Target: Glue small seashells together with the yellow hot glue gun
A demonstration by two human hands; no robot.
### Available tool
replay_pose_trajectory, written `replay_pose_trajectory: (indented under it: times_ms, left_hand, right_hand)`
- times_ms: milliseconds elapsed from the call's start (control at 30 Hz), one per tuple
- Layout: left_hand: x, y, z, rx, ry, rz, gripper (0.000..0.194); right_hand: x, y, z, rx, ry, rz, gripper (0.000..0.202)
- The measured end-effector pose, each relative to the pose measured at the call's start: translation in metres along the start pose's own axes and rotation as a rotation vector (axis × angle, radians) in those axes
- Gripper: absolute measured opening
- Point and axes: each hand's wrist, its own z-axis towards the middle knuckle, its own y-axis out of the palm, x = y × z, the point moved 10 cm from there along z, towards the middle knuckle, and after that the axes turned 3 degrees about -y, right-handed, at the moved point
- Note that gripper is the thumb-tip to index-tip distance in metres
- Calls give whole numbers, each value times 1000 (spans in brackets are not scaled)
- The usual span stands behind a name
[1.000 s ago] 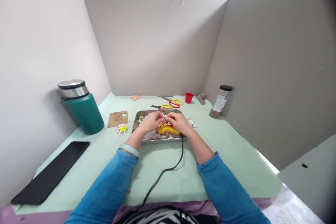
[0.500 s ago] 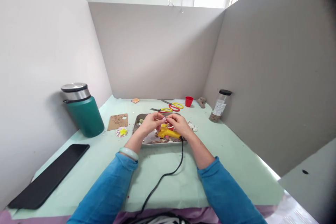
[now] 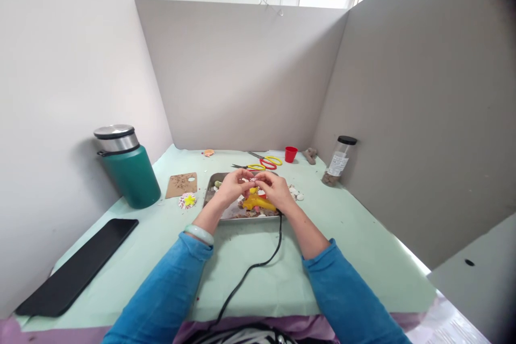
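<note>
My left hand (image 3: 236, 187) and my right hand (image 3: 274, 188) meet over a metal tray (image 3: 242, 219), fingertips pinched on a small pinkish-white speckled piece (image 3: 252, 180) that the fingers mostly cover. Below the hands, a yellow glue gun (image 3: 258, 203) lies in the tray among shells and small coloured bits, and its black cord runs down toward the front edge. Left of the tray lies a speckled disc with a yellow star (image 3: 188, 201), beside a brown card with a hole (image 3: 181, 185).
A green bottle (image 3: 135, 174) and a black flat case (image 3: 80, 269) are at the left. Scissors (image 3: 268, 161), a red cup (image 3: 291, 154) and an orange piece (image 3: 208, 153) lie at the back. A clear jar (image 3: 337, 162) stands at the right, near white shells (image 3: 297, 194).
The fingertips have shifted slightly around the small speckled piece, with the right fingers now reaching closer to the left ones. The whole view has moved a little.
</note>
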Motion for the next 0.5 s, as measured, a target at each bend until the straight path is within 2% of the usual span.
replay_pose_trajectory:
  times_ms: [167, 267, 500]
  left_hand:
    - [-12, 0, 1, -1, -103, -52, 36]
    - [-16, -2, 2, 32, -134, -84, 38]
    - [-15, -5, 1, 71, -104, -116, 35]
  right_hand:
    - [-3, 0, 1, 0, -22, 0, 17]
    - [-5, -5, 1, 49, -34, 46, 15]
    - [-3, -9, 1, 90, -17, 112, 16]
